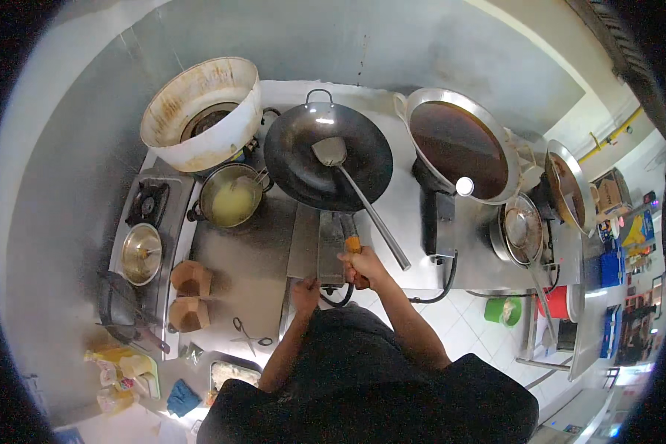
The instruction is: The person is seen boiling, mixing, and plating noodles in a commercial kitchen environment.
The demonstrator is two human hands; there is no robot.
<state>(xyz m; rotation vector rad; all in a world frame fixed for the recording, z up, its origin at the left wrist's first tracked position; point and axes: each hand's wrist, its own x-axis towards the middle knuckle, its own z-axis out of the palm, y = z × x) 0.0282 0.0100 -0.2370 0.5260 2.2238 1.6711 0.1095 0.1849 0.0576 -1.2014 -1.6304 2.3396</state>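
Observation:
A dark metal wok (294, 161) rests over a burner in front of me, its loop handle at the far side. My right hand (368, 267) is closed around the wok's wooden handle (353, 244). Inside the wok lies the blade of a metal wok spatula (373, 213), whose long handle reaches over the near rim, beside my right hand. My left hand (306, 294) is at the near edge of the burner's metal housing (331, 250); its fingers are curled, and whether they grip anything cannot be told.
Left of the wok stand a pot of yellowish liquid (233, 202), a white ring-shaped guard (200, 155), two cardboard boxes (190, 315) and scissors (248, 337). To the right are a large pan of dark liquid (458, 147), a strainer (524, 227) and another pan (569, 188).

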